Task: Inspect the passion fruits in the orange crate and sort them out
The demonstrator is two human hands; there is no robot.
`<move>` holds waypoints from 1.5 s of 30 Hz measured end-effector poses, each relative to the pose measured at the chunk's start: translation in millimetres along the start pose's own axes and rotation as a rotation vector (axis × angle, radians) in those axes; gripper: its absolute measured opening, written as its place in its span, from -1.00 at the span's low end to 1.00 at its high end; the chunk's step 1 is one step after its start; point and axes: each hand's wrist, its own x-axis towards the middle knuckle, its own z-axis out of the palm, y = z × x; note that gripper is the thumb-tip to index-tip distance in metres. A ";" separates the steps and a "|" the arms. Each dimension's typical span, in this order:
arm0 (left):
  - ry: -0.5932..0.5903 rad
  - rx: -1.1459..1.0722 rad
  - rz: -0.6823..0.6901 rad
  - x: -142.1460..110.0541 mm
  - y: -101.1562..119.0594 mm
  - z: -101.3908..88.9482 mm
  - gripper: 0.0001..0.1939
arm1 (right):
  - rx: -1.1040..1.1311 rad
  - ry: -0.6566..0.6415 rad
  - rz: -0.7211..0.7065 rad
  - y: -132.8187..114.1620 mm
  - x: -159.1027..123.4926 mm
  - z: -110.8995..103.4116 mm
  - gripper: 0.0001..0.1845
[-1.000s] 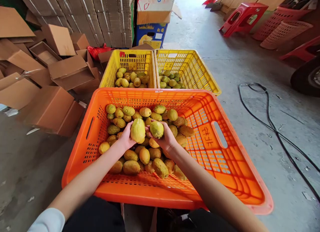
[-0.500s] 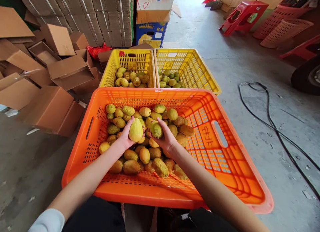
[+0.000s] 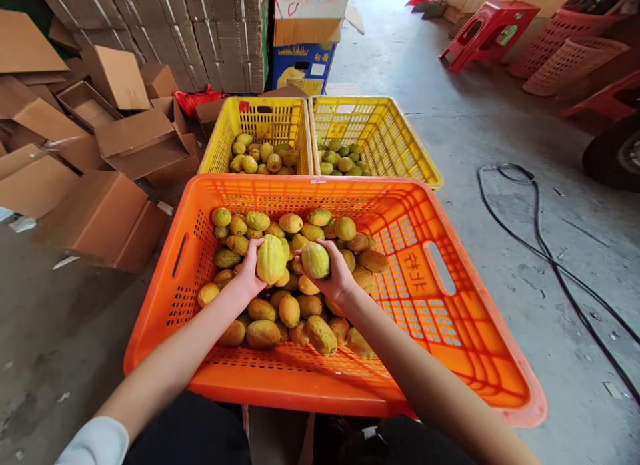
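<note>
My left hand (image 3: 251,268) is closed round a pale yellow-green oval fruit (image 3: 271,259), perhaps a small melon or papaya. In my right hand (image 3: 337,271) sits a rounder green-yellow fruit (image 3: 316,260), its end turned up toward me. Both are held side by side, a small gap apart, above a heap of similar yellow, green and brownish fruits (image 3: 289,312). The heap lies in a large orange plastic crate (image 3: 320,388) right in front of me, mostly toward its left and middle. My fingers behind the two held fruits are partly hidden.
Two yellow crates (image 3: 213,141) with more fruit stand behind the orange one. Brown cardboard boxes (image 3: 95,215) lie heaped on the left, with stacked flat cardboard (image 3: 220,45) behind. A black hose (image 3: 537,231) runs over the floor on the right, near a red stool (image 3: 490,35).
The fruit in my right hand has been turned, showing a paler side, and that hand's grip has shifted. My left hand with its fruit has hardly moved.
</note>
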 end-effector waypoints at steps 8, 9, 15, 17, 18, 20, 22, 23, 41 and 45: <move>-0.015 -0.028 -0.070 -2.6 1.6 0.5 -0.62 | 0.044 -0.013 0.027 1.3 6.3 -5.6 -0.78; -0.017 -0.029 -0.071 -2.8 1.7 0.3 -0.63 | 0.051 -0.015 0.024 1.8 7.4 -6.8 -0.81; 0.018 -0.096 -0.022 -3.4 3.1 3.1 -0.76 | 0.109 -0.005 -0.005 3.2 8.7 -8.5 -0.88; 0.027 -0.116 0.005 -2.5 3.5 3.4 -0.81 | 0.110 0.003 -0.027 3.4 6.5 -5.9 -0.89; 0.029 -0.118 0.020 -2.0 3.7 3.2 -0.83 | 0.103 0.007 -0.032 3.6 5.4 -4.6 -0.89; 0.030 -0.120 0.048 -1.2 3.8 2.0 -0.86 | 0.078 0.015 -0.035 4.1 3.8 -2.7 -0.91; 0.039 -0.126 0.083 -0.6 4.0 0.3 -0.89 | 0.034 0.015 -0.043 4.7 3.5 -2.5 -0.92; 0.047 -0.122 0.097 -0.3 4.1 -0.5 -0.90 | 0.007 0.010 -0.051 5.0 3.7 -2.9 -0.92; -0.082 -0.146 -0.044 -3.0 1.8 -3.4 -0.57 | 0.015 0.015 -0.058 2.5 17.7 -11.3 -0.90; -0.081 -0.130 -0.055 -4.7 2.2 -2.9 -0.60 | 0.088 0.001 0.015 -0.5 15.0 -10.2 -0.76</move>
